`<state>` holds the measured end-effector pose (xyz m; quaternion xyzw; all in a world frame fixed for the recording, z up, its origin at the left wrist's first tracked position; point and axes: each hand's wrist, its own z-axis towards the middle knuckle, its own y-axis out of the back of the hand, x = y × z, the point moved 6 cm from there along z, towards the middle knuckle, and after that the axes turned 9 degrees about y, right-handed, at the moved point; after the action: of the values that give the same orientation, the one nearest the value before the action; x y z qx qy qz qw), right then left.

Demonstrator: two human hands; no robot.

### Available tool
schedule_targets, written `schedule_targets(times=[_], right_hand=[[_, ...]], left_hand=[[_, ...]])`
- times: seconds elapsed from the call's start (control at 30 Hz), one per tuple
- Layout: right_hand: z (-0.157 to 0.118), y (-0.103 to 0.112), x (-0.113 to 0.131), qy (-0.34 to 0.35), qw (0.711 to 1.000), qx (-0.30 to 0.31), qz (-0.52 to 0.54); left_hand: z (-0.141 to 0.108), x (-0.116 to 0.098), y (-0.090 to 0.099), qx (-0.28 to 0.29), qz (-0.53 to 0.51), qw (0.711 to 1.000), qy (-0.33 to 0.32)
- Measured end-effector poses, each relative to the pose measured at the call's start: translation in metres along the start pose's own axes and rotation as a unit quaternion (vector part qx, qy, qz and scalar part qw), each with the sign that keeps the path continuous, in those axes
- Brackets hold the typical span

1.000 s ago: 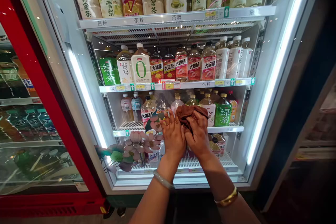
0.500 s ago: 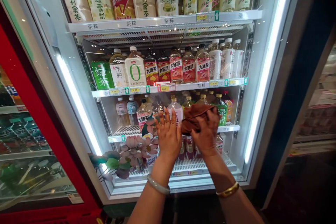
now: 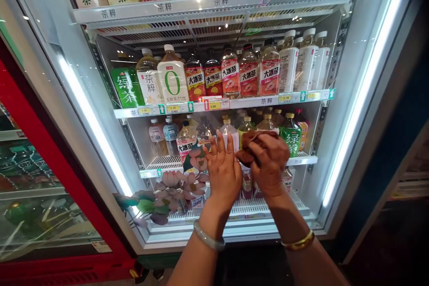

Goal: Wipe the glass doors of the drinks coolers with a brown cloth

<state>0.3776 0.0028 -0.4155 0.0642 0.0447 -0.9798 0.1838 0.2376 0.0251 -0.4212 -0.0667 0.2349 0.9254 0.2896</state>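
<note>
Cloth [image 3: 248, 137] bunched in the right hand [image 3: 271, 163]

The right fingers clench its folds, likely because gathering makes limp fabric manageable. It lies on the near side of the glass [image 3: 217, 121], left of the green bottle [image 3: 291, 137]. The left hand [image 3: 224, 174] is released, fingers spread, perhaps for support; contact is unclear.

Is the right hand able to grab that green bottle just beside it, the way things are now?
Probably not: the right hand is close, but a glass pane bearing a flower decal seems to stand between it and the green bottle.
</note>
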Motion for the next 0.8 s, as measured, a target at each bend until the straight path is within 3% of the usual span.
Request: schedule_targets(times=[0.1,0.17,0.33,0.43,0.53,0.6,0.73,0.8], right_hand=[[0.000,0.010,-0.027,-0.094,0.992,-0.075,-0.028],[0.000,0.008,-0.023,-0.128,0.987,-0.091,-0.038],[-0.002,-0.004,0.005,-0.059,0.998,-0.027,-0.001],[-0.006,0.006,-0.021,-0.048,0.998,-0.026,-0.009],[-0.014,0.022,-0.057,-0.158,0.982,-0.092,-0.056],[-0.016,0.024,-0.056,-0.196,0.973,-0.109,-0.063],[-0.010,0.009,-0.013,-0.098,0.995,-0.021,-0.005],[-0.011,0.007,-0.006,-0.051,0.998,0.013,0.022]], left_hand=[[-0.004,-0.009,-0.005,0.021,-0.004,1.000,-0.006],[-0.007,-0.013,-0.008,0.038,-0.012,0.999,-0.012],[-0.008,-0.010,-0.010,0.033,-0.029,0.999,-0.004],[-0.007,-0.011,-0.011,0.036,-0.017,0.999,0.003],[-0.008,-0.017,-0.013,0.040,-0.010,0.999,0.005],[-0.011,-0.021,-0.017,0.042,-0.011,0.999,-0.002],[-0.019,-0.023,-0.029,0.042,-0.016,0.999,0.002],[-0.021,-0.022,-0.034,0.041,-0.015,0.999,0.012]])
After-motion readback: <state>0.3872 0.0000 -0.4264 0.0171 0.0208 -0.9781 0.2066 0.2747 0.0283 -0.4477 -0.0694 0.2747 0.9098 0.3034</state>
